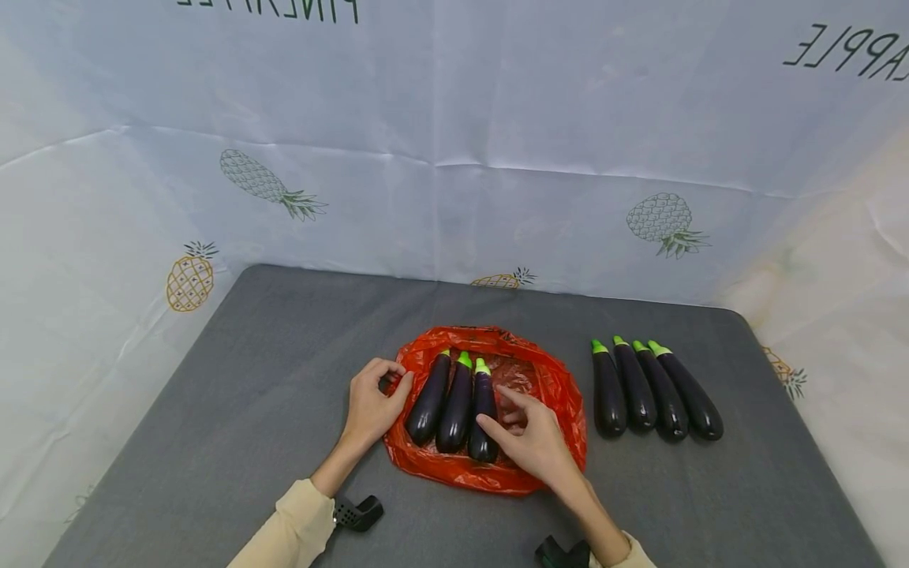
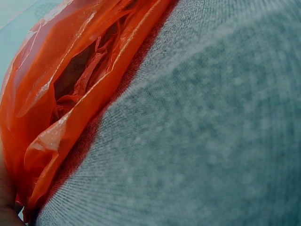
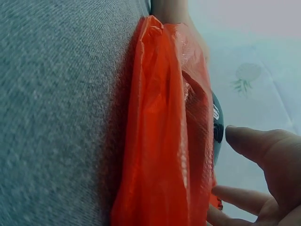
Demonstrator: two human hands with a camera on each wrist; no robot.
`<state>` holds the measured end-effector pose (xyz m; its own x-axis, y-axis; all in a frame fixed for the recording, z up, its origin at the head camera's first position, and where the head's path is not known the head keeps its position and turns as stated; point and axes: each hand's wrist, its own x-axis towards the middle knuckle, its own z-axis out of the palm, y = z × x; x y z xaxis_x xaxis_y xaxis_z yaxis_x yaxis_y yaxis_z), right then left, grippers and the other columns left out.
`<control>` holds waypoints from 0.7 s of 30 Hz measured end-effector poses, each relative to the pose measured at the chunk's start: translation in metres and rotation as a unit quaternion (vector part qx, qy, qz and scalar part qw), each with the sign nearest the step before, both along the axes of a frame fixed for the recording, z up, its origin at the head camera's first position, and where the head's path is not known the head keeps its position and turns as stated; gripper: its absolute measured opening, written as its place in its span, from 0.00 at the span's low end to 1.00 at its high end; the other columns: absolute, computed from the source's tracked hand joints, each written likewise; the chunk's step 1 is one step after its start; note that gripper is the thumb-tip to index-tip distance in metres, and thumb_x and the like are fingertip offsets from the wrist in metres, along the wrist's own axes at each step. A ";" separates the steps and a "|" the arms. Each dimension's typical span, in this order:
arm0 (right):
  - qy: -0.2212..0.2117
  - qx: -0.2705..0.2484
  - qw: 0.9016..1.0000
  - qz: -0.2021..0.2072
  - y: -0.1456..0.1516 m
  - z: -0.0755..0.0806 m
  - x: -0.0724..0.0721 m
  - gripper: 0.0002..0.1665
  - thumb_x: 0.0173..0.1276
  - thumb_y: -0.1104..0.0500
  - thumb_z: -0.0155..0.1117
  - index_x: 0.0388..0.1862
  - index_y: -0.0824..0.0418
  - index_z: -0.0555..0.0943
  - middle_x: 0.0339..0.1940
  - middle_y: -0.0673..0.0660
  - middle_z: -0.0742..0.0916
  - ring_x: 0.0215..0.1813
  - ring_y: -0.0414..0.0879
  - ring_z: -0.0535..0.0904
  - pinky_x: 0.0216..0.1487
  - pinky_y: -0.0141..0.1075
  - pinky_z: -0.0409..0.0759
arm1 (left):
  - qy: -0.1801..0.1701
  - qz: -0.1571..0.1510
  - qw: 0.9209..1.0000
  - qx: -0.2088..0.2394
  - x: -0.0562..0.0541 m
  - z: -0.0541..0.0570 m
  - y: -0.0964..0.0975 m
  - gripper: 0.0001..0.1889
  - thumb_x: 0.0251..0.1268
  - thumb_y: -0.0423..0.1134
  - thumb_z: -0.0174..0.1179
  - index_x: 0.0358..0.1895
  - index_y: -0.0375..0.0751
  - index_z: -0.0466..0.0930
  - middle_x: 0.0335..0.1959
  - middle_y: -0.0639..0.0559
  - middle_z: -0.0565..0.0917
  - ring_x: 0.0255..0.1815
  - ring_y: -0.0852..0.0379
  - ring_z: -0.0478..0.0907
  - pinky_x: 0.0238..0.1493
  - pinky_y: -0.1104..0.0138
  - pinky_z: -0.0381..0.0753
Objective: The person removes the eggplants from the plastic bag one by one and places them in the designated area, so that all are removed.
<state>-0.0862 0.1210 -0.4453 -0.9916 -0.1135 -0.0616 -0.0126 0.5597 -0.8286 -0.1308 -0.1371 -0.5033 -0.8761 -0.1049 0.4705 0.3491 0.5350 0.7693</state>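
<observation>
Right hand: thumb and index spread wide, nothing gripped; the tips are right by the rightmost of the bagged eggplants (can't tell if the thumb is touching skin). Left hand: thumb and fingertips drawn together on the left rim of the red plastic bag, looks like a pinch on the film.

Bag lies open on the gray table, rim slumped into a ring. Three eggplants inside, side by side, green caps pointing away from the person. Four loose eggplants lie in a row to the right of the bag, capped the same way.

Risks, my read: film is thin and floppy, so if the left pinch slips the rim could fold in and narrow the mouth. Right hand could snag the near-right rim, since its wrist crosses it. Glossy rounded skins might roll if knocked.

Edges: the loose row sits toward the table's right edge; far edge meets the pineapple-print curtain. Widest run of tabletop is left of the bag; the strip between bag and loose row is narrow. Inside, bare film shows right of the third eggplant, so there's lateral room there.
</observation>
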 end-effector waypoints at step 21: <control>-0.018 -0.007 1.000 0.010 -0.003 0.000 0.001 0.35 0.63 0.58 0.74 0.70 0.63 0.76 0.46 0.58 0.88 0.38 0.40 0.82 0.40 0.30 0.82 | -0.008 -0.001 1.000 0.001 0.000 0.001 0.000 0.04 0.59 0.32 0.71 0.31 0.43 0.84 0.29 0.50 0.83 0.30 0.57 0.79 0.33 0.71 0.76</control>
<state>-0.0851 0.1182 -0.4451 -0.9864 -0.1335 -0.0955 0.0069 0.5473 -0.8369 -0.1306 -0.1375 -0.5024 -0.8840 -0.1032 0.4559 0.3380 0.5326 0.7759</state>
